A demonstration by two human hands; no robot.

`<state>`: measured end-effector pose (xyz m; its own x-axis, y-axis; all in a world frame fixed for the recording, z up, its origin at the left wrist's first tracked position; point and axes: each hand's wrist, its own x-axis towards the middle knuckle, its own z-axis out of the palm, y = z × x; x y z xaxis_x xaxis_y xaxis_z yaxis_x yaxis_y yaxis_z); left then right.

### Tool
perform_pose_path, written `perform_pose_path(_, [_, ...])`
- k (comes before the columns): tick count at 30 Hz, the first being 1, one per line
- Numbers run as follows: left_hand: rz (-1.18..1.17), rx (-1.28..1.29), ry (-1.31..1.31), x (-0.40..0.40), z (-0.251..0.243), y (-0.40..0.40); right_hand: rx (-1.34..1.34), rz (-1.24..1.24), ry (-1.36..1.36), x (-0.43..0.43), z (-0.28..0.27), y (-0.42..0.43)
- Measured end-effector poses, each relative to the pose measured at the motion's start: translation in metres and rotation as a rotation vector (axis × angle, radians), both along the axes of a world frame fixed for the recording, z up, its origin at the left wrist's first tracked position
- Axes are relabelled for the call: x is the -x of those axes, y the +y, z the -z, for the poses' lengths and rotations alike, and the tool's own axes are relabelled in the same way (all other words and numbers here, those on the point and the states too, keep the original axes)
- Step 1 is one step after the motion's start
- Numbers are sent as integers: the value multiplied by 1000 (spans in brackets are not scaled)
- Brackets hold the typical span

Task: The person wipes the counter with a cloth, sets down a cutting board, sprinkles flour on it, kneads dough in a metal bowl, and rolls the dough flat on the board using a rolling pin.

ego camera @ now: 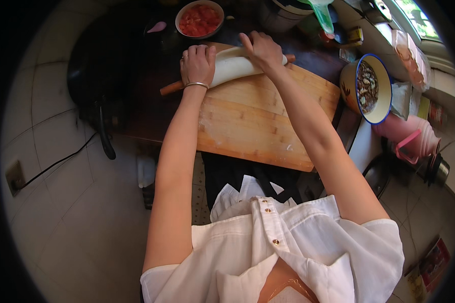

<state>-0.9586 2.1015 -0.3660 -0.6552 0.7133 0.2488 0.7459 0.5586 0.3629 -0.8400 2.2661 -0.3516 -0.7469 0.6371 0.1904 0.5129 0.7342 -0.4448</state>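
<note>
A sheet of pale dough (233, 69) is wrapped around a wooden rolling pin (171, 88), whose bare ends stick out at both sides. It lies slantwise across the far part of a wooden board (246, 127). My left hand (198, 64), with a bangle at its wrist, grips over the left part of the dough roll, fingers towards the far side. Over the right part lies my right hand (264, 51), its thumb raised and apart from the fingers. Both palms hide stretches of the roll, and a flap of dough shows between them.
Beyond the board sits a bowl of chopped red pieces (200, 19). At right stand a blue-rimmed enamel basin (383, 89) with a dark mixture and a pink vacuum flask (413, 132). A dark pan handle (105, 136) juts out at left, above a cable (62, 163) running to the wall socket.
</note>
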Motion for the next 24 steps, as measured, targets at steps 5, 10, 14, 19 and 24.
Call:
perform_pose_path(5, [-21, 38, 112, -84, 6, -49, -98, -27, 55, -70, 7, -45])
perform_pose_path(10, [93, 150, -32, -166, 4, -105, -229, 51, -14, -141, 24, -98])
perform_pose_path(14, [72, 91, 34, -106, 6, -50, -359, -25, 72, -77, 24, -59])
perform_pose_path(19, [86, 56, 184, -88, 20, -37, -403, -158, 30, -59, 28, -48])
perform_pose_path(24, [275, 45, -45, -210, -7, -124, -182, -280, -75, -192, 21, -109])
